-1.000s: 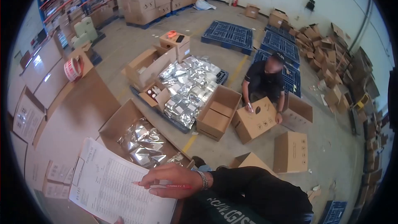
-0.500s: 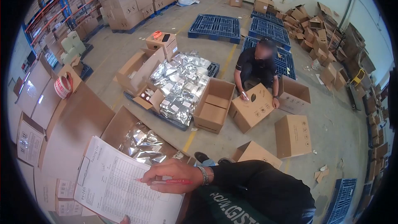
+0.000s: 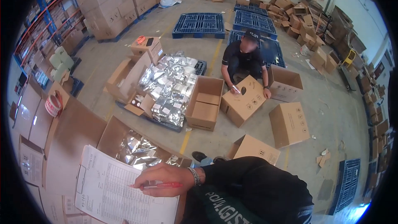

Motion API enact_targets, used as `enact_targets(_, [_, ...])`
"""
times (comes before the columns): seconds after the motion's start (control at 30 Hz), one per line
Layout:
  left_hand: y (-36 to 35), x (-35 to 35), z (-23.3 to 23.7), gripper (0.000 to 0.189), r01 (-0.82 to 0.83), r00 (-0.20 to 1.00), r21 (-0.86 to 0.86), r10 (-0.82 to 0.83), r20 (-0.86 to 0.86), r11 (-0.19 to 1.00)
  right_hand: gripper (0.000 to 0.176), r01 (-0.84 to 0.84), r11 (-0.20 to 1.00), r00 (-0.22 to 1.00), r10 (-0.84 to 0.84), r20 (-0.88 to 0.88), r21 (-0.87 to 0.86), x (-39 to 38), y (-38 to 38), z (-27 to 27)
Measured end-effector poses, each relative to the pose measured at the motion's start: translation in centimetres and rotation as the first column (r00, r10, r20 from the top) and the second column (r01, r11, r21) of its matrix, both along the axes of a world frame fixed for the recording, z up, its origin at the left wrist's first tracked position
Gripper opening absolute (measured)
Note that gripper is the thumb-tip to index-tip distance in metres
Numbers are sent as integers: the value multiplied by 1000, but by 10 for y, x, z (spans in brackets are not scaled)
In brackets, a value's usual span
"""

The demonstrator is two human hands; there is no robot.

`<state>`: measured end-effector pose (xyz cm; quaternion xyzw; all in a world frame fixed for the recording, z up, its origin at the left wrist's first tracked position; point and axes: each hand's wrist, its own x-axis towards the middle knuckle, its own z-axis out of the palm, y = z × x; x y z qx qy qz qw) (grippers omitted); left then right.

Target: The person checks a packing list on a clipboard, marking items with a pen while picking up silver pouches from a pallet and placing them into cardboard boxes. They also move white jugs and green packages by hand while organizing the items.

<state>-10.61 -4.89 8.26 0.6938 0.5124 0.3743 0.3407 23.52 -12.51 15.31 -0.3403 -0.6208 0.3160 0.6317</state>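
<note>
Right hand [image 3: 166, 177] closed around a red pen [image 3: 163, 185], tip over the packing list [image 3: 112, 186] | list lay at the near edge of an open carton of foil pouches [image 3: 139, 149] | left hand out of sight | beyond the carton, a co-worker [image 3: 244, 58] crouched over a box [image 3: 242, 105]

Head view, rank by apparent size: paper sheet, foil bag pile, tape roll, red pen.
1. Paper sheet and foil bag pile: alike; the sheet is far nearer, so unranked.
2. Tape roll and red pen, in the grip of the right hand: pen longer, roll wider; no clear order.
</note>
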Motion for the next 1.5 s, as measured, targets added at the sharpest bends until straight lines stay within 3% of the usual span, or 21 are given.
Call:
enact_targets(0.27, [9, 1, 2, 48, 49, 987, 194, -17, -161, 980, 27, 55, 998, 998, -55, -5, -43, 11, -16, -5])
enact_targets(0.33, [11, 1, 5, 48, 68, 977, 204, -24, -211, 977, 27, 55, 997, 998, -57, -28, -55, 11, -17, -4])
enact_targets(0.37, [13, 2, 8, 47, 51, 975, 122, -23, -221, 991, 27, 62, 997, 998, -63, -31, -42, 12, -16, -5])
enact_targets(0.43, [20, 4, -20, 47, 83, 990, 511, -14, -139, 856, 27, 63, 997, 997, -65, -33, -39, 12, -15, -7])
enact_targets(0.5, [21, 0, -29, 47, 49, 996, 510, -1, -92, 859, 27, 53, 997, 998, -54, -26, -57, 14, -16, -4])
enact_targets(0.57, [12, -1, 2, 47, -30, 994, 122, 43, -105, 992, 27, 47, 997, 998, -48, -29, -55, 13, -17, -4])
enact_targets(0.67, [15, -1, 15, 47, 105, 968, 62, -88, -235, 993, 27, 48, 998, 999, -49, -22, -47, 12, -14, -7])
enact_targets(0.77, [8, 3, -4, 49, 4, 991, 365, 44, -126, 931, 27, 42, 997, 999, -44, -25, -58, 10, -13, -7])
enact_targets(0.87, [9, 3, 6, 50, -78, 995, -136, 85, 50, 988, 28, 38, 996, 999, -39, -12, -86, 10, -13, -7])
enact_targets(0.97, [5, 8, 14, 52, -15, 981, 177, 48, -187, 984, 28, 35, 996, 999, -36, -11, -78, 11, -12, -6])
enact_targets(1.07, [7, 4, 15, 51, -45, 992, 8, 46, -121, 999, 26, 34, 997, 999, -35, -15, -74, 11, -12, -2])
enact_targets(1.17, [14, -7, 1, 52, 18, 961, 188, 35, -276, 982, 25, 30, 998, 999, -32, -27, -63, 9, -11, -2])
enact_targets(1.27, [8, 3, 16, 52, -95, 983, -98, 78, -167, 991, 25, 24, 998, 999, -26, -37, -53, 8, -11, -4])
enact_targets(1.37, [6, 7, 15, 52, -144, 973, -369, 199, 114, 918, 25, 23, 998, 999, -25, -34, -56, 8, -11, -4])
enact_targets(1.43, [12, -14, -19, 52, -69, 996, 116, 76, -54, 991, 25, 20, 998, 999, -22, -35, -66, 9, -12, -3])
enact_targets(1.47, [14, -22, -30, 53, 10, 987, 348, 47, -156, 938, 25, 16, 997, 999, -19, -40, -73, 8, -12, -3])
enact_targets(1.5, [14, -20, -22, 52, 9, 996, 165, 6, -94, 986, 24, 13, 997, 999, -16, -45, -79, 7, -13, -3])
